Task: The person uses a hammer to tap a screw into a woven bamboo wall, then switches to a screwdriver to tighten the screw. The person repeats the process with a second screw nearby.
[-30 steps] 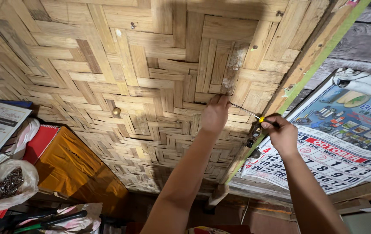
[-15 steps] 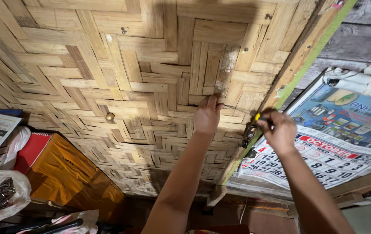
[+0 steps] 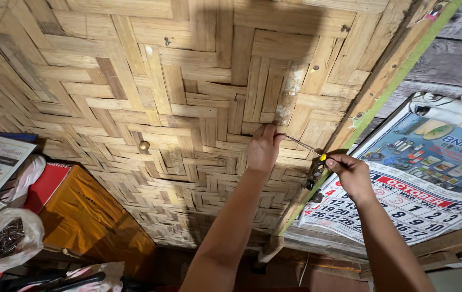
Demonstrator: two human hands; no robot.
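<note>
The person is working at a woven bamboo door panel [image 3: 150,108], near its right edge where a green-painted wooden frame [image 3: 387,81] is running up beside it. The right hand [image 3: 352,173] is clenching the handle of a thin screwdriver [image 3: 308,147], whose yellow collar is showing just past the fingers; the shaft is slanting up and left toward the weave. The left hand [image 3: 263,148] is pressing against the panel with fingers pinched at the shaft's tip, apparently steadying it or holding a small fastener there, though what sits between the fingertips cannot be told.

The step in hand looks like seating the tip in the weave, just below a pale, worn strip. The next move would call for keeping the shaft in line with the spot while the right wrist is turning or pushing, since the thin strips could split or the tip could slip toward the left fingers.

A dark metal latch [image 3: 315,174] is hanging at the panel's right edge below the tool, and a wall calendar [image 3: 420,184] is lying to the right of the frame. A round brass knob [image 3: 144,145] is sitting further left on the panel.
</note>
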